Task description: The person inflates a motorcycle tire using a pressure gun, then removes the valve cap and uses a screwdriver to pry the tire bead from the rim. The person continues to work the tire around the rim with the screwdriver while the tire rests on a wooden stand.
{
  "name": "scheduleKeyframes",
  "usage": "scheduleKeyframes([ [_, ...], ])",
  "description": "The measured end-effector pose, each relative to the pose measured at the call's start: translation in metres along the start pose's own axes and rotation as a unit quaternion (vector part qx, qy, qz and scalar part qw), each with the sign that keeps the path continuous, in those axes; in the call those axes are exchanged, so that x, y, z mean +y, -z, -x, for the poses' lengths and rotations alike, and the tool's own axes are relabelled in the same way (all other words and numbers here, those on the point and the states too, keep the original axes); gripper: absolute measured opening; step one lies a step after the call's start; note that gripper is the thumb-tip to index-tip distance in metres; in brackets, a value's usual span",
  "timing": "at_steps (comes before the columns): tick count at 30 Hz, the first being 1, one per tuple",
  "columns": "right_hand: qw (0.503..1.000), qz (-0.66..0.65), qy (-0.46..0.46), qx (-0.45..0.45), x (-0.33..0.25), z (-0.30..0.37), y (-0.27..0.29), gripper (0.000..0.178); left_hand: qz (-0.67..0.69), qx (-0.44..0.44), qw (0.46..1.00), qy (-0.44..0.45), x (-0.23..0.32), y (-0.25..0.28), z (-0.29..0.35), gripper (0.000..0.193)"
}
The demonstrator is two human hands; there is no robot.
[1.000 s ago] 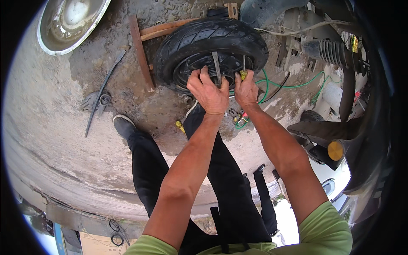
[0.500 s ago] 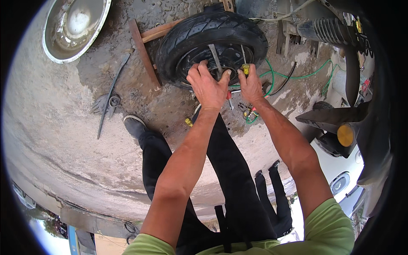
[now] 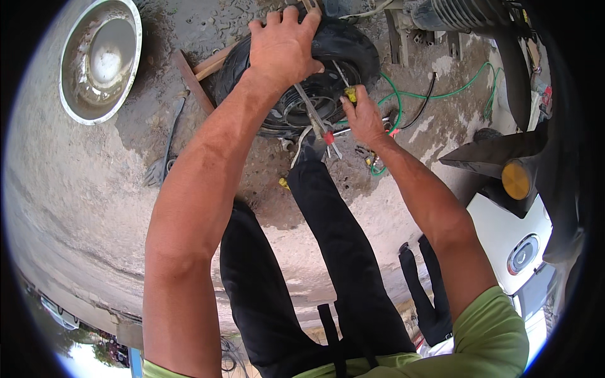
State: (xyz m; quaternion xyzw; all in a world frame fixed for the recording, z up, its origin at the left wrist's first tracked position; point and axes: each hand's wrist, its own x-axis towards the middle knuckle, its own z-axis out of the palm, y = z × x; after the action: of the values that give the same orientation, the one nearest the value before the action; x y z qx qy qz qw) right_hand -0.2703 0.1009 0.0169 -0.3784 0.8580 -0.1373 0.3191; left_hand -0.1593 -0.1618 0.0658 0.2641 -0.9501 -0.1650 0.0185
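A black tyre (image 3: 358,53) on a dark wheel rim lies at the far middle. My left hand (image 3: 280,47) rests on its far left part, fingers spread over the tread and thumb toward the sidewall; the fingertips are partly hidden. My right hand (image 3: 367,118) is closed round the yellow handle of a screwdriver (image 3: 342,74), whose shaft reaches between tyre and rim. A flat metal tyre lever (image 3: 307,104) slants across the rim, its far end by my left thumb and no hand on it. A red-handled tool (image 3: 329,137) lies near the wheel's near edge.
A metal basin (image 3: 132,82) stands at the far left. Wooden pieces (image 3: 194,83) lie left of the tyre. A bar (image 3: 175,123) and a grey glove (image 3: 154,173) lie on the ground. A green hose (image 3: 450,113) runs right, near vehicle parts. Another person's legs (image 3: 422,290) show behind.
My left hand has left the tyre lever at the rim and moved far and left onto the tyre. My right hand stays on the screwdriver. The view has shifted.
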Motion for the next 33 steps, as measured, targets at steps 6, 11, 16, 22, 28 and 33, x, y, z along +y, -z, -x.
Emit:
scheduleKeyframes([
  [6,0.995,0.077,0.062,0.027,0.017,-0.021,0.026,0.031,0.019,0.017,1.0,0.0,0.006,-0.002,0.001,0.101],
  [11,0.999,0.029,-0.009,0.042,-0.009,0.012,0.017,0.031,0.007,0.052,0.998,-0.019,0.005,-0.005,0.005,0.093],
  [16,0.992,-0.035,-0.118,-0.019,-0.076,0.041,0.044,0.035,0.006,0.045,0.999,-0.016,0.004,-0.003,0.005,0.092],
  [22,0.984,-0.08,-0.158,-0.013,-0.103,0.062,0.051,0.033,0.007,0.036,0.999,-0.006,0.01,-0.002,0.01,0.097],
  [28,0.953,-0.053,-0.285,-0.086,-0.005,0.263,0.027,0.027,0.011,0.036,0.999,-0.006,0.005,-0.002,0.004,0.092],
  [33,0.961,-0.153,-0.226,-0.035,-0.032,0.159,0.073,0.041,0.002,0.056,0.998,-0.012,0.007,-0.005,0.011,0.09],
])
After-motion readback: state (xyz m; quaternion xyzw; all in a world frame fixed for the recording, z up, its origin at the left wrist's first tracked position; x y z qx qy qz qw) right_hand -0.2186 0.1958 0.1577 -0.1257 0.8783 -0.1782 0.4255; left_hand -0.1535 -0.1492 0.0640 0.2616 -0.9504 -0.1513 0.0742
